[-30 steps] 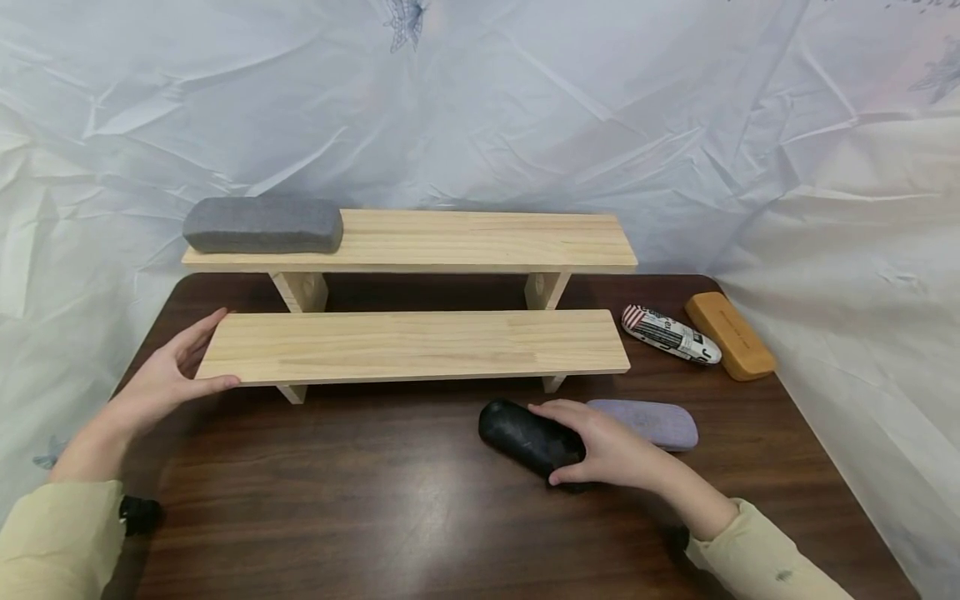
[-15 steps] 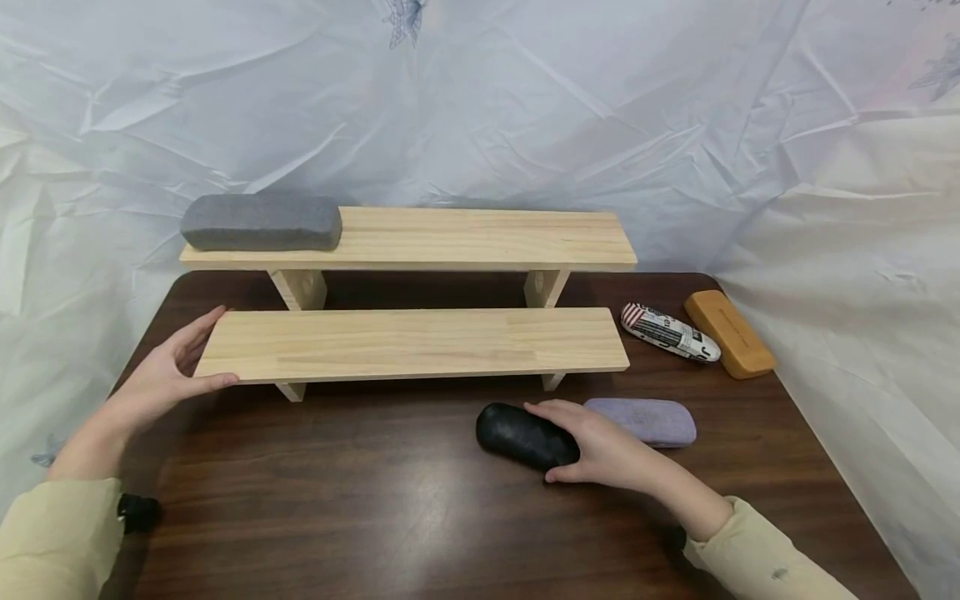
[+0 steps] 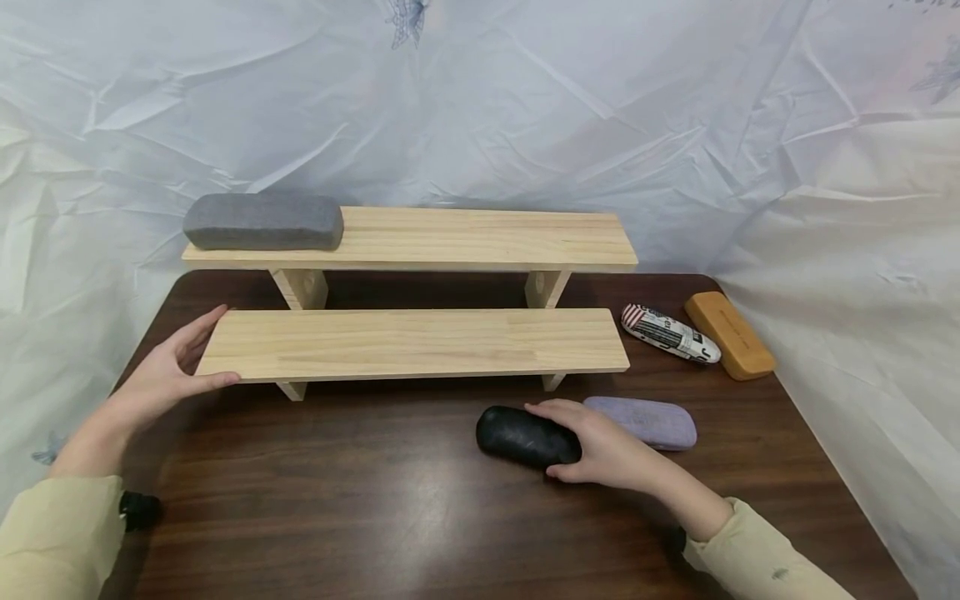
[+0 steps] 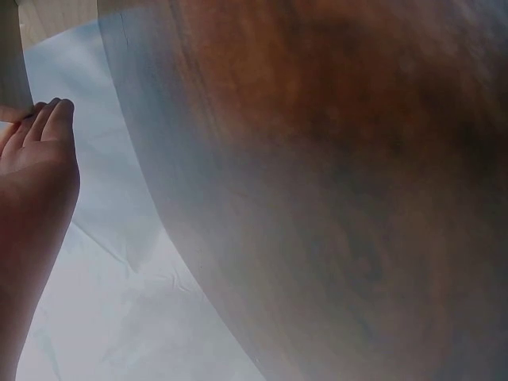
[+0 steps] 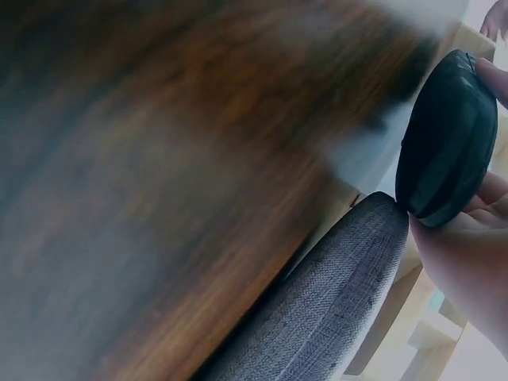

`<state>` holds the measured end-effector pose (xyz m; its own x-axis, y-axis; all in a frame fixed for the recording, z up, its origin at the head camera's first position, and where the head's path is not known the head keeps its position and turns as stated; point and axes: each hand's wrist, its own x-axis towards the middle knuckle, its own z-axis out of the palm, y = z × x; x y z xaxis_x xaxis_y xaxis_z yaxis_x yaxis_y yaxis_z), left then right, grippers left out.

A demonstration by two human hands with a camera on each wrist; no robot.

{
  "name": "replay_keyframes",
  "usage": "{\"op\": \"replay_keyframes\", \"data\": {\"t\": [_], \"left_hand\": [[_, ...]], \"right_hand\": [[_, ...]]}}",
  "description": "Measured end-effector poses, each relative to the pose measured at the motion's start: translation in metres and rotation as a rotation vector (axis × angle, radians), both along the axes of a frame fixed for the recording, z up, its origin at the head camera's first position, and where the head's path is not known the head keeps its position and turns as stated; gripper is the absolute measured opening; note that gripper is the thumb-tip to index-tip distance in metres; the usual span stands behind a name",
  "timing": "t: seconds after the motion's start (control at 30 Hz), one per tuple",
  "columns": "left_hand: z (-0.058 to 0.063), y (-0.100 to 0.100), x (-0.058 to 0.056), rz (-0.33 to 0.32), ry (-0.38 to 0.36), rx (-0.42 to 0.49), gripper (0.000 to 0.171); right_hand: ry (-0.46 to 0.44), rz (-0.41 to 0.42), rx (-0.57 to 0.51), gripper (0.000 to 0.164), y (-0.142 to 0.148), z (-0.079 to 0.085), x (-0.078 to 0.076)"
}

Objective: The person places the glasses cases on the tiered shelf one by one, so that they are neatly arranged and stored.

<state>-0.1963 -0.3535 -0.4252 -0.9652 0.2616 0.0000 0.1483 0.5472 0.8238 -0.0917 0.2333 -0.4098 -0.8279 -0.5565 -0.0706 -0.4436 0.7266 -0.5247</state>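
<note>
My right hand grips a black glasses case from its right end, thumb on the near side and fingers over the far side. In the right wrist view the black case appears beside the end of a lavender fabric glasses case; whether they touch, I cannot tell. That lavender case lies behind my right hand in the head view. My left hand holds the left end of the lower wooden shelf, thumb at the front edge, fingers at the back. The left wrist view shows this hand at its edge.
A grey glasses case rests on the left of the upper wooden shelf. At the table's right side lie a newspaper-print case and an orange-tan case. White sheeting surrounds the dark table.
The black case has turned from a steep slant to lie more nearly left to right, its right end swinging away from me. My left hand has stayed on the shelf end.
</note>
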Motion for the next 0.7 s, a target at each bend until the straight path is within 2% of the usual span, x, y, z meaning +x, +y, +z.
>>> {"op": "replay_keyframes", "data": {"t": [0.13,0.3,0.7], "left_hand": [[0.0,0.0,0.0,0.0,0.002,-0.007,0.106],[0.0,0.0,0.0,-0.006,0.007,-0.003,0.105],[-0.001,-0.001,-0.001,0.0,-0.001,0.003,0.105]], "right_hand": [[0.004,-0.015,-0.037,0.079,0.0,0.005,-0.002],[0.062,0.0,-0.063,0.08,-0.003,0.014,-0.005],[0.17,0.046,-0.122,0.082,-0.016,0.047,-0.017]]}}
